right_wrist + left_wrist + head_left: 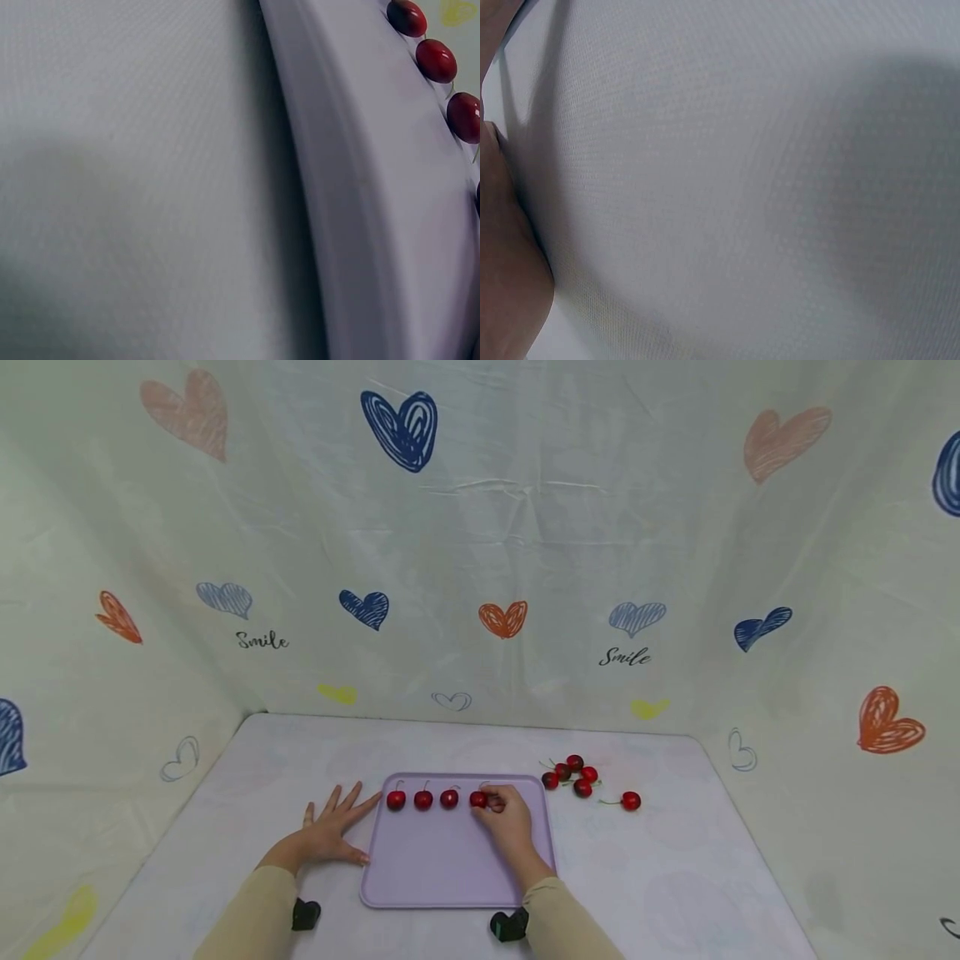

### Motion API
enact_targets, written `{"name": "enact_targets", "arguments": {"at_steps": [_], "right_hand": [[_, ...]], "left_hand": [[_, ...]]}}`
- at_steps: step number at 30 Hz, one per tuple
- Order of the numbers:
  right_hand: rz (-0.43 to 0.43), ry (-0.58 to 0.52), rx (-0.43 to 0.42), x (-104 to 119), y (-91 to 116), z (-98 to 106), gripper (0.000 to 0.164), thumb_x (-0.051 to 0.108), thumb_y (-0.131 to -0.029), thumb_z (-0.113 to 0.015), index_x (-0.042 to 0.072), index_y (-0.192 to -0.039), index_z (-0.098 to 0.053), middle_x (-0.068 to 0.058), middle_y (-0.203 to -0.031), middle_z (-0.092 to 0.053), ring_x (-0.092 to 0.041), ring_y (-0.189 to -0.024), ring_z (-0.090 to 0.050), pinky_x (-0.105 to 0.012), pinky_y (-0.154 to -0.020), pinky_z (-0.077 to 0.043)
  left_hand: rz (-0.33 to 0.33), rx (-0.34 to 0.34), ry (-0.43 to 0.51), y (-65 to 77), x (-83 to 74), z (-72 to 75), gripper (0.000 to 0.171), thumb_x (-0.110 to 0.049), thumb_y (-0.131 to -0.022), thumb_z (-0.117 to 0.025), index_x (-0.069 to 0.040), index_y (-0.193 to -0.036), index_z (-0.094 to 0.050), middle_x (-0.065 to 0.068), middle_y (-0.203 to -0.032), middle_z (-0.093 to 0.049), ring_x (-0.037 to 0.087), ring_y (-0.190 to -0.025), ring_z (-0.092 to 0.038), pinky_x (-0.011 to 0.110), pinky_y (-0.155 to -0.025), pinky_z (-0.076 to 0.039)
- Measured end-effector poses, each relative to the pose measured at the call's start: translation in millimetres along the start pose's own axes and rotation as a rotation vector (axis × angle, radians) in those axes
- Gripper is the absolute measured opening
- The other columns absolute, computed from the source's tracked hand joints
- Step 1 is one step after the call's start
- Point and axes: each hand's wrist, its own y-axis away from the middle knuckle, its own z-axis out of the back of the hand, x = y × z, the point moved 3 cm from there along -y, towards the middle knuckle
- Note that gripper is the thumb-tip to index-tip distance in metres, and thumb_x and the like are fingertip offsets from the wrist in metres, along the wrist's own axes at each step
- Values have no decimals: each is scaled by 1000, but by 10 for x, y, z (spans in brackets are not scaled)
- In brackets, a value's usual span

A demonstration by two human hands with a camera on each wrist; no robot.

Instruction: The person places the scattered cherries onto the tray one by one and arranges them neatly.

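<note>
A purple tray (442, 868) lies on the table with a row of red cherries along its far side. Three of them, such as the cherry (423, 800), rest by themselves with stems pointing away. At the row's right end, my right hand (512, 827) pinches a cherry (478, 799) between thumb and fingers. My left hand (326, 835) is spread flat on the table, its index fingertip and thumb right at the tray's left rim. In the right wrist view, the tray rim (322, 180) crosses the frame beside several cherries (436, 61). Only skin at the edge shows in the left wrist view.
Off the tray's far right corner, several cherries (582, 787) lie bunched on the white table (660, 877). One lone cherry (631, 801) is further right. A cloth backdrop (525, 527) with printed hearts stands behind and at the sides.
</note>
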Motion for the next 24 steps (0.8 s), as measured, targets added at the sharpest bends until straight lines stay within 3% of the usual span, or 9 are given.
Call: {"name": "enact_targets", "arguments": {"at_steps": [10, 24], "right_hand": [[37, 9, -6, -31, -8, -3, 32, 2, -70, -86, 6, -99, -73, 0, -86, -62, -14, -76, -57, -24, -69, -50], [13, 20, -6, -29, -11, -1, 33, 5, -71, -86, 7, -101, -73, 0, -87, -62, -12, -76, -57, -24, -70, -50]], "left_hand": [[0, -10, 3, 10, 8, -10, 108, -53, -66, -83, -15, -152, -31, 26, -159, -6, 55, -140, 8, 76, -99, 13], [13, -17, -7, -4, 0, -13, 108, -51, -66, -84, -15, -152, -32, 26, -159, -8, 55, -140, 7, 77, -99, 12]]}}
